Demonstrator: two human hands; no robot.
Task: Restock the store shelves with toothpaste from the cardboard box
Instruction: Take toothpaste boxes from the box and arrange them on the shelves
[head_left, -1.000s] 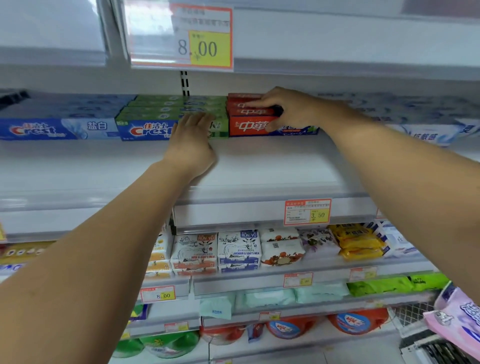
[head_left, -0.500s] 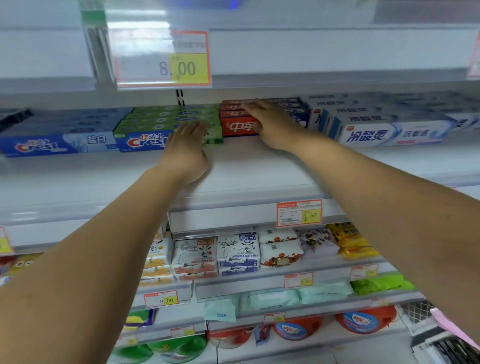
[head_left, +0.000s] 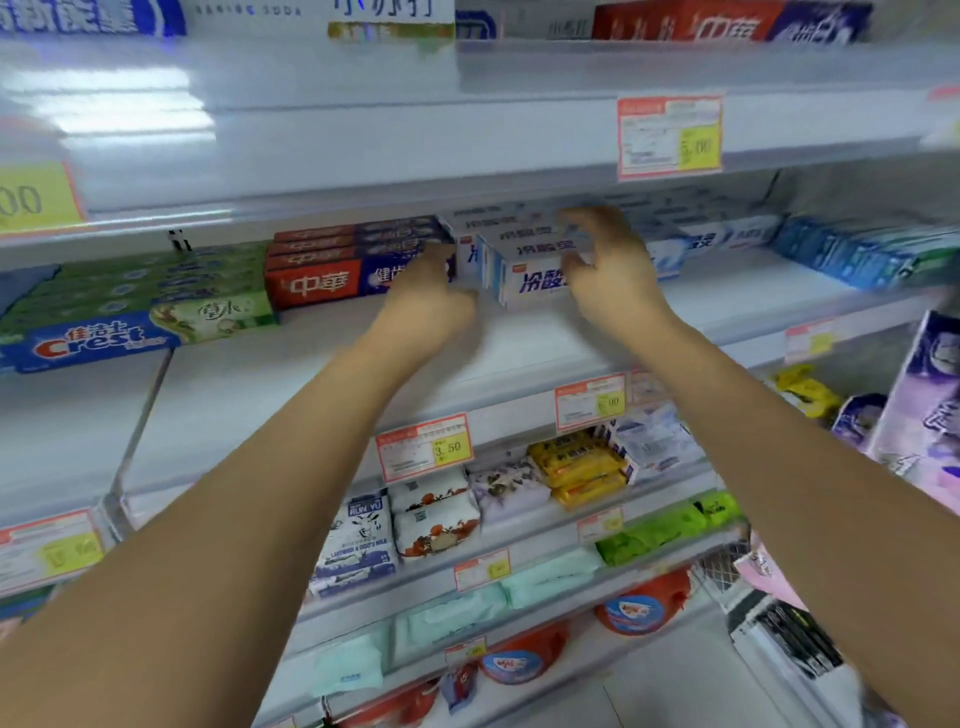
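Observation:
White-and-blue toothpaste boxes (head_left: 535, 260) lie stacked at the middle of the toothpaste shelf (head_left: 519, 358). My right hand (head_left: 610, 270) grips the right part of this stack, fingers curled over the top and thumb at the front. At the stack's left end my left hand (head_left: 428, 299) touches it with its fingers, beside the red toothpaste boxes (head_left: 322, 265). Further left lie green-and-blue Crest boxes (head_left: 135, 317). More white boxes (head_left: 722, 234) and light blue boxes (head_left: 857, 249) run to the right. The cardboard box is out of view. The picture is blurred by motion.
The shelf above (head_left: 467, 130) carries more toothpaste and a price tag (head_left: 670, 137). Lower shelves hold soap bars (head_left: 436, 519), yellow packs (head_left: 582, 467), wipes and tubs. A purple pack (head_left: 930, 405) juts in at the right. The shelf's front strip before the boxes is bare.
Both hands have left the Crest and red boxes and moved right to the white-and-blue stack. My right hand now curls round it. The view has swung right and up.

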